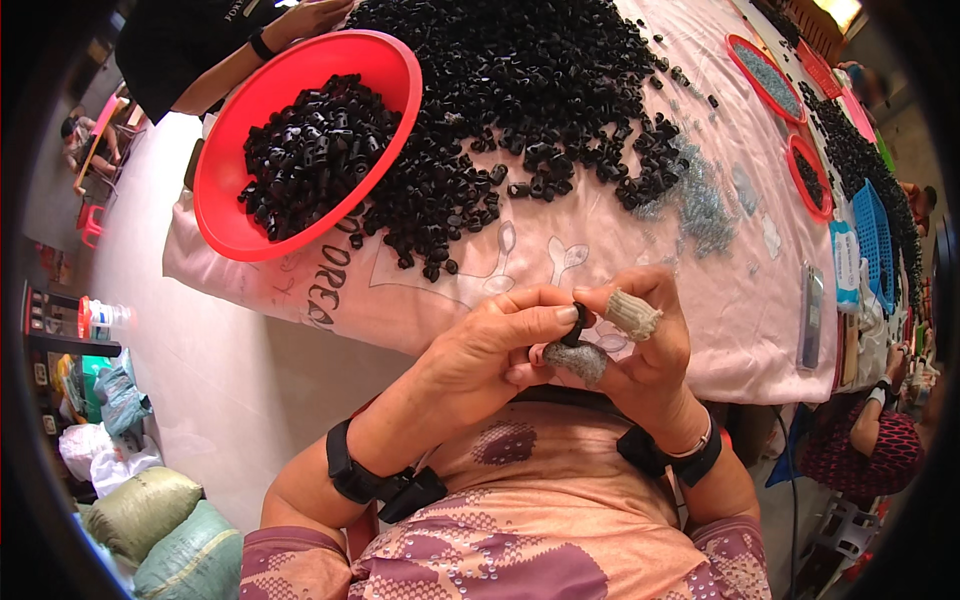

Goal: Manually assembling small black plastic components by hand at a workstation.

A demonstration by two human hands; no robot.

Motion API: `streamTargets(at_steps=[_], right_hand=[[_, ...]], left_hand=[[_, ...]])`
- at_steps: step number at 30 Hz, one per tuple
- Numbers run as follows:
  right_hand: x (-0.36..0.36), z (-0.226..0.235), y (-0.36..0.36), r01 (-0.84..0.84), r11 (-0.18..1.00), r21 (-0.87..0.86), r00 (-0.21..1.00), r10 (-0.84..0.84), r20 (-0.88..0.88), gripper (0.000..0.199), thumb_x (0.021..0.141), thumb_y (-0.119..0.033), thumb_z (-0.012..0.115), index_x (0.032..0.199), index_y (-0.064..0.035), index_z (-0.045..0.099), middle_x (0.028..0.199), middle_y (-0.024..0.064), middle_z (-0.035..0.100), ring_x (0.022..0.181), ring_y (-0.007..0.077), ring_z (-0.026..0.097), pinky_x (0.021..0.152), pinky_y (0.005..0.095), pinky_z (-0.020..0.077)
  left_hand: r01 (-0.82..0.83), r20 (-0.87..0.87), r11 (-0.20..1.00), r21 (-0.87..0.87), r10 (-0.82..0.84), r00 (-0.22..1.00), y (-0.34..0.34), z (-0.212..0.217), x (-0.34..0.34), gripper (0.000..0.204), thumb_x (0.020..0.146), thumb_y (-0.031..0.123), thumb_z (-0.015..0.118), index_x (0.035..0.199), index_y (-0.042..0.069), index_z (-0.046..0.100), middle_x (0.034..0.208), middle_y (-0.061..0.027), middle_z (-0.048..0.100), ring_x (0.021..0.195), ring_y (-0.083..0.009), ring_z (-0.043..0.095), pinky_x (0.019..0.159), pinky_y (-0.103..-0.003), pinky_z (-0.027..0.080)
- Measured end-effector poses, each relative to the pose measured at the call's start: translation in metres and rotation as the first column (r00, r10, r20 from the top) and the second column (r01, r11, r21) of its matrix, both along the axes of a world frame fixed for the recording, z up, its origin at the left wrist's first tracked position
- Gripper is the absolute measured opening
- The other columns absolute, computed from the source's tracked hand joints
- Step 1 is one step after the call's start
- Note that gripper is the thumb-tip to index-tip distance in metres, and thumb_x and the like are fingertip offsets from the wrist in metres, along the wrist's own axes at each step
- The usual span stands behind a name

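Observation:
My left hand [488, 338] and my right hand [655, 365] meet just in front of me at the table edge. Between their fingertips is a small black plastic part [575, 330], pinched by the left thumb and index finger, with the right fingers closed around its other side. A ribbed cream finger cover [632, 315] is on a right-hand fingertip. A grey finger cover [578, 363] shows just below the part; which finger wears it is hard to tell. Past my hands, a large heap of similar black parts [540, 90] spreads over the pink cloth [730, 330].
A red basin [205, 215] of black parts stands at the far left, by another person's arm [225, 75]. Small clear pieces [705, 205] lie right of the heap. Red trays [808, 190], a blue basket [873, 240] and a phone-like slab [811, 315] are on the right.

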State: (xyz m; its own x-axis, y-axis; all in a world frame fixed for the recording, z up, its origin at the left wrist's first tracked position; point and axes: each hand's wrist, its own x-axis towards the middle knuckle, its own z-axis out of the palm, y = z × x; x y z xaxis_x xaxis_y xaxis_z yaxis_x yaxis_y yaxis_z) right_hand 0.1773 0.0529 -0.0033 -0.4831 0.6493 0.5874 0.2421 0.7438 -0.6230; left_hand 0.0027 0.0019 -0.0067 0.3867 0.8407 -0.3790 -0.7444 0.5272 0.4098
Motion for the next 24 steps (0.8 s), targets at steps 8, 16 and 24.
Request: streamTargets(at_steps=[8, 16, 24], right_hand=[[0.002, -0.008, 0.003, 0.003, 0.997, 0.079, 0.989, -0.014, 0.146, 0.034, 0.061, -0.018, 0.083, 0.087, -0.0045, 0.066, 0.077, 0.0083, 0.059, 0.071, 0.0268, 0.059, 0.06, 0.0378, 0.0456], [0.008, -0.009, 0.009, -0.094, 0.982, 0.164, 0.948, 0.038, 0.317, 0.033, 0.062, -0.029, 0.08, 0.074, -0.0068, 0.059, 0.069, 0.0062, 0.051, 0.059, 0.0257, 0.053, 0.054, 0.0377, 0.0406], [0.015, -0.009, 0.014, -0.085, 0.985, 0.147, 0.97, 0.048, 0.239, 0.034, 0.06, -0.028, 0.081, 0.07, -0.0074, 0.055, 0.064, 0.0062, 0.045, 0.055, 0.0257, 0.051, 0.051, 0.0382, 0.038]], left_hand=[[0.011, -0.463, 0.982, 0.188, 0.079, 0.883, 0.001, 0.009, 0.001, 0.013, 0.087, 0.012, 0.068, 0.096, 0.002, 0.065, 0.083, 0.0019, 0.061, 0.072, -0.003, 0.057, 0.061, -0.018, 0.049], [0.203, -0.707, 0.94, 0.273, 0.053, 0.705, 0.0, 0.0, -0.001, 0.014, 0.088, 0.014, 0.069, 0.094, 0.002, 0.065, 0.086, 0.0013, 0.062, 0.075, -0.0023, 0.056, 0.064, -0.019, 0.05], [0.265, -0.654, 0.927, 0.266, -0.028, 0.756, -0.002, 0.001, -0.002, 0.027, 0.093, 0.025, 0.063, 0.091, -0.002, 0.067, 0.081, 0.0, 0.06, 0.075, -0.0058, 0.055, 0.065, -0.023, 0.047]])
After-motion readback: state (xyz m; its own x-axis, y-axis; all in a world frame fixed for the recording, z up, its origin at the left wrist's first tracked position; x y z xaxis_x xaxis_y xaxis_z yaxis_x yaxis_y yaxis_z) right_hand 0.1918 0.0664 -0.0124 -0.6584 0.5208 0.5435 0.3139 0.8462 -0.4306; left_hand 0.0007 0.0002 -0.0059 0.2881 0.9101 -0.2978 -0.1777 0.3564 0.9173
